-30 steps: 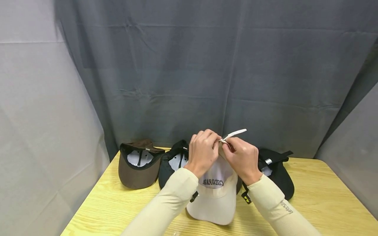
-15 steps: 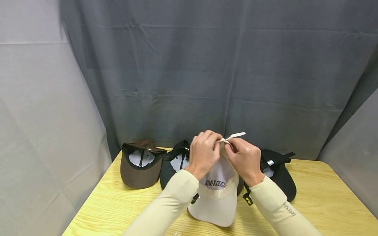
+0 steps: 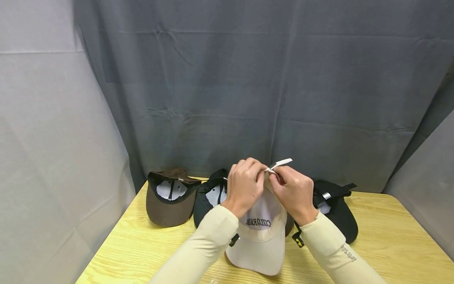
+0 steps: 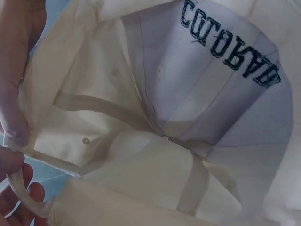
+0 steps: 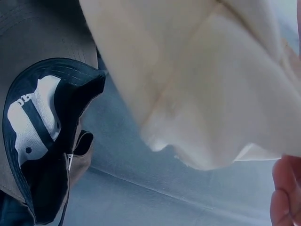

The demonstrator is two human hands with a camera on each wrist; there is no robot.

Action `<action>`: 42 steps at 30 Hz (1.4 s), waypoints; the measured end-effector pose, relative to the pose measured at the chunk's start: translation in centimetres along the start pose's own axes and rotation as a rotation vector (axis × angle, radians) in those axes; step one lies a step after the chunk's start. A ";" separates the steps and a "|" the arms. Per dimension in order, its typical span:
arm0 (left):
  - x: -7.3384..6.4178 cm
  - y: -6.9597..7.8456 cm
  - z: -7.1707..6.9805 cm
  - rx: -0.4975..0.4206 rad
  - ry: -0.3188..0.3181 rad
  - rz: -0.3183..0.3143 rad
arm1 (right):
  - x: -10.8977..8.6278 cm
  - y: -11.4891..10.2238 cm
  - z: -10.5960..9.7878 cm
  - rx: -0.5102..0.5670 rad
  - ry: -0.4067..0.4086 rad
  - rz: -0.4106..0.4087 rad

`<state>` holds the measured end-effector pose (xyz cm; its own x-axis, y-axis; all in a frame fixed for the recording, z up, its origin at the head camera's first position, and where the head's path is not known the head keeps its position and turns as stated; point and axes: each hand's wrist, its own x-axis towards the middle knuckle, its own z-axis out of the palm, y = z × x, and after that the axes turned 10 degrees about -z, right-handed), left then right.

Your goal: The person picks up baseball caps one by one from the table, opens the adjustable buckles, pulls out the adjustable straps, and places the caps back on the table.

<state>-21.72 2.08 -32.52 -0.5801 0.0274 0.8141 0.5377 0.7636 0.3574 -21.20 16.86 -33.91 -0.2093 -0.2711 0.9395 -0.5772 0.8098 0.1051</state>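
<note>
Pinching the strap [image 3: 284,162] of the pale cap [image 3: 261,233] with curled left hand [image 3: 244,185] and curled right hand [image 3: 293,191], close together, with forearms [image 3: 198,246] slanting inward; holding cap over the desk [image 3: 386,244], midway between far corners.

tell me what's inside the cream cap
Inside the cream baseball cap, the left wrist view shows mirrored dark lettering on a pale lilac panel, seam tape and a small eyelet. The near fabric edge covers part of the interior.
</note>
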 end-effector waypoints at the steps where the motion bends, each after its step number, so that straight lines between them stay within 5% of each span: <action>1: -0.1 -0.1 0.0 -0.005 -0.002 -0.004 | 0.0 0.1 0.0 -0.002 0.000 0.008; 9: -0.4 -0.4 0.0 -0.021 -0.017 -0.020 | -0.1 0.5 -0.1 -0.012 0.010 0.046; 25: 0.0 0.4 -0.3 0.009 -0.022 -0.001 | 0.0 0.0 -0.5 0.002 -0.018 -0.025; 42: 0.0 -1.0 -1.2 -0.094 -0.011 -0.013 | 0.1 0.8 -0.5 -0.009 0.018 0.035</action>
<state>-21.49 0.55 -32.34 -0.5937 0.0251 0.8043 0.5849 0.7000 0.4098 -21.28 17.75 -33.54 -0.2148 -0.2335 0.9483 -0.5627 0.8232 0.0753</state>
